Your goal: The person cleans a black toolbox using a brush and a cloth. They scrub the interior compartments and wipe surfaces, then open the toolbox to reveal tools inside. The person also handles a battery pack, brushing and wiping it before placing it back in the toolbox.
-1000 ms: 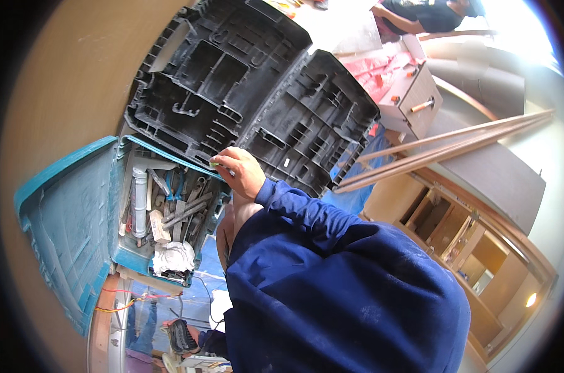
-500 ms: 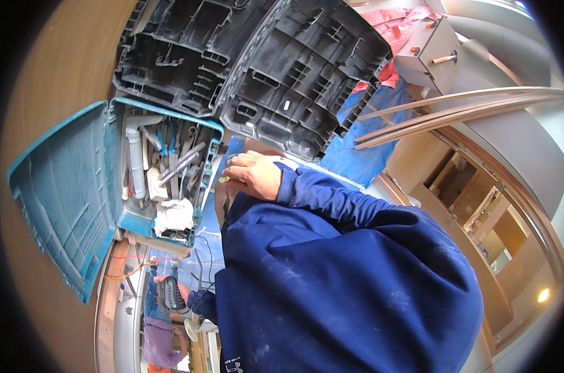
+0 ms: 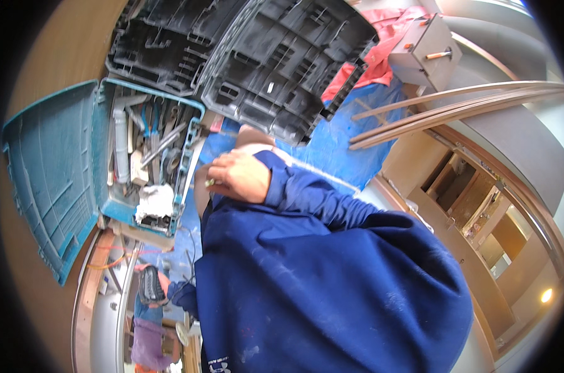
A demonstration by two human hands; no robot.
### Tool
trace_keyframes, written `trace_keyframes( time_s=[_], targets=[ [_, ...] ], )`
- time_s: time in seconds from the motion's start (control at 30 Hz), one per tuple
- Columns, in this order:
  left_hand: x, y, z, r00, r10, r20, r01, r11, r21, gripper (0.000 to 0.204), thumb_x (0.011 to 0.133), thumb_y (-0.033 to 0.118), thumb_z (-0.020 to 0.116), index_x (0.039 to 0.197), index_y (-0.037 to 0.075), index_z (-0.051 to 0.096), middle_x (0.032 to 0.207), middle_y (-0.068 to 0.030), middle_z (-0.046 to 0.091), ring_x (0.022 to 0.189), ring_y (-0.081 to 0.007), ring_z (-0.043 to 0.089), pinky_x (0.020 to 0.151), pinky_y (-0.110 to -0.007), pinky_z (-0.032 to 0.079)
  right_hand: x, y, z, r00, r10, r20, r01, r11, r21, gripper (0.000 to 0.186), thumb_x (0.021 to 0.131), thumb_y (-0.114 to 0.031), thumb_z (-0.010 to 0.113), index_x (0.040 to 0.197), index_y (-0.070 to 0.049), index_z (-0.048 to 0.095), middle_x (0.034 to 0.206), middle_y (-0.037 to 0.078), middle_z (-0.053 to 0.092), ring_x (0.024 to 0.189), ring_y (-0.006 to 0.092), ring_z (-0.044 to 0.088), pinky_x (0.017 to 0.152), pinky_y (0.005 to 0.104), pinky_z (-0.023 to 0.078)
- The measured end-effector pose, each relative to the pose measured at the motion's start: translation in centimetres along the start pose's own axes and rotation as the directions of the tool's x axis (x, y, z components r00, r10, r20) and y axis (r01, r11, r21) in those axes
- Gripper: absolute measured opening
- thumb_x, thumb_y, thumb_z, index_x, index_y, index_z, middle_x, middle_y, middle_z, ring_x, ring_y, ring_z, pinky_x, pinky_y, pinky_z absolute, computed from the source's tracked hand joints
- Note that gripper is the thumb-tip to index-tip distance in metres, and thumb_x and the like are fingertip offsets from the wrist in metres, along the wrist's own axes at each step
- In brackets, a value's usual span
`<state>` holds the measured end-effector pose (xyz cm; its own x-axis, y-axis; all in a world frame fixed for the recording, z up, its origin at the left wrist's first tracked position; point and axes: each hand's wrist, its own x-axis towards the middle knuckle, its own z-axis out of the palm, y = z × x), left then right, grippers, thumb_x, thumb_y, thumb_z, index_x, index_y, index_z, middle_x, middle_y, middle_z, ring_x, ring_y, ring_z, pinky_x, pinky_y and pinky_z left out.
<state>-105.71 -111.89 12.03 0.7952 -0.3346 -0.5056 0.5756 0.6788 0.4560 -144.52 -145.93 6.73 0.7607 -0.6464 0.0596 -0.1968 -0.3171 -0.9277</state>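
My right hand (image 3: 239, 178) is in front of my navy top, fingers curled, with a small pale yellow-green piece (image 3: 209, 183) pinched at the fingertips. What that piece is, I cannot make out. Lower left, past the top's edge, my left hand (image 3: 164, 287) grips a dark grey ribbed object (image 3: 150, 285) of unclear kind. Left of my right hand lies an open teal toolbox (image 3: 193, 107), its lid (image 3: 51, 180) folded out. Inside are a grey pipe (image 3: 121, 146), blue-handled pliers (image 3: 150, 121), several hand tools and a crumpled white cloth (image 3: 154, 202).
Beyond my hands lies an open black tool case (image 3: 263, 74) with moulded compartments. Blue sheeting (image 3: 344, 149) and red sheeting (image 3: 381, 59) spread behind it. Long wooden strips (image 3: 456, 112) and a grey box (image 3: 422, 53) with a hammer (image 3: 439, 55) are at right. Someone in a purple shirt (image 3: 150, 342) is lower left.
The whole view has shifted, so toolbox and black case appear farther left and higher. My right hand stays before my top, still pinching the small piece; my left still grips the dark object.
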Motion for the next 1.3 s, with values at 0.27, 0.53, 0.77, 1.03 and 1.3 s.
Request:
trace_keyframes(
  time_s=[0.27, 0.53, 0.77, 1.03, 1.3],
  targets=[
    [-1.0, -0.2, -1.9, 0.998, 0.069, 0.012, -0.068, 0.995, -0.068, 0.126, 0.054, 0.047, 0.088, 0.151, -0.01, 0.03, 0.15, -0.0305, 0.039, 0.139, -0.0443, 0.04, 0.114, -0.053, 0.036, 0.6, -1.1, 0.4, 1.0, 0.002, -0.031, -0.001, 1.0, 0.026, 0.022, 0.087, -0.025, 0.074, 0.097, -0.007, 0.064, 0.088, 0.013, 0.065, 0.086, 0.0342, 0.065, 0.076, 0.0458, 0.048],
    [-2.8, -0.3, -4.1, 0.981, 0.191, -0.015, -0.191, 0.976, -0.104, 0.127, 0.054, 0.046, 0.089, 0.151, -0.01, 0.03, 0.15, -0.0306, 0.039, 0.139, -0.0442, 0.04, 0.114, -0.052, 0.036, 1.9, -0.7, 0.2, 0.998, 0.027, 0.049, -0.029, 0.998, 0.049, 0.02, 0.09, -0.024, 0.072, 0.1, -0.008, 0.065, 0.088, 0.01, 0.062, 0.085, 0.0321, 0.063, 0.075, 0.0445, 0.047],
    [-4.8, -1.9, -2.2, 0.978, 0.206, 0.009, -0.202, 0.964, -0.175, 0.127, 0.055, 0.05, 0.086, 0.151, -0.01, 0.029, 0.15, -0.0303, 0.04, 0.139, -0.0443, 0.04, 0.114, -0.052, 0.036, 3.3, -0.8, -0.5, 0.994, 0.075, 0.078, -0.076, 0.997, 0.003, 0.017, 0.086, -0.02, 0.076, 0.092, -0.007, 0.066, 0.082, 0.009, 0.064, 0.081, 0.0304, 0.065, 0.072, 0.0405, 0.05],
    [-7.2, -3.7, -3.1, 0.971, 0.235, -0.045, -0.239, 0.947, -0.213, 0.127, 0.058, 0.055, 0.084, 0.152, -0.01, 0.028, 0.15, -0.03, 0.04, 0.139, -0.0444, 0.04, 0.113, -0.053, 0.036, 4.6, 0.2, -0.3, 0.978, 0.087, 0.19, -0.082, 0.996, -0.036, 0.018, 0.085, -0.02, 0.079, 0.094, -0.006, 0.07, 0.085, 0.009, 0.067, 0.082, 0.0286, 0.067, 0.074, 0.0389, 0.053],
    [-8.5, -4.2, -3.3, 0.969, 0.238, -0.069, -0.248, 0.936, -0.249, 0.128, 0.06, 0.059, 0.081, 0.153, -0.011, 0.028, 0.151, -0.0296, 0.041, 0.139, -0.0446, 0.04, 0.113, -0.053, 0.037, 9.6, 3.4, -2.3, 0.967, 0.188, -0.173, -0.193, 0.981, -0.015, 0.022, 0.081, 0.003, 0.075, 0.102, -0.003, 0.074, 0.087, 0.014, 0.068, 0.077, 0.0277, 0.068, 0.069, 0.0357, 0.054]
  ],
)
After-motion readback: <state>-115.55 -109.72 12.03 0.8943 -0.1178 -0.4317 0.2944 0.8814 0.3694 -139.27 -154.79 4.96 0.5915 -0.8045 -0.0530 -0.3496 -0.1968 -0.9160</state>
